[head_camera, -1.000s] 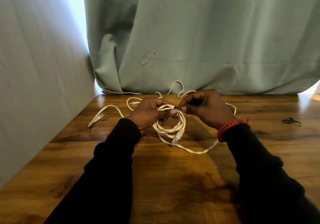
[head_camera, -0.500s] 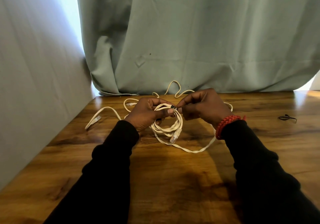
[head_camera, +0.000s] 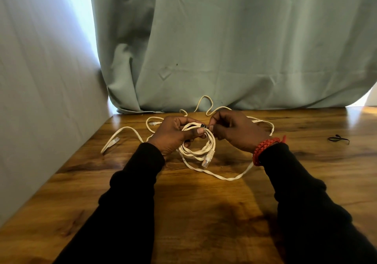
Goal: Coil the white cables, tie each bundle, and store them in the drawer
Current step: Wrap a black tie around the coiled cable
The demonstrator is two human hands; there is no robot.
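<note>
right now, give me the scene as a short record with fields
left hand: grips coiled white cable
right hand: pinches small black tie at the coil's top
loose cable: spread on wooden table, uncoiled
spare black tie: on the table, far right
drawer: not in view
stage: tying first bundle

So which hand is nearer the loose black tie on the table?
Right. The right hand is at the coil, well left of the black tie near the table's right edge; the left hand is farther left still.
</note>
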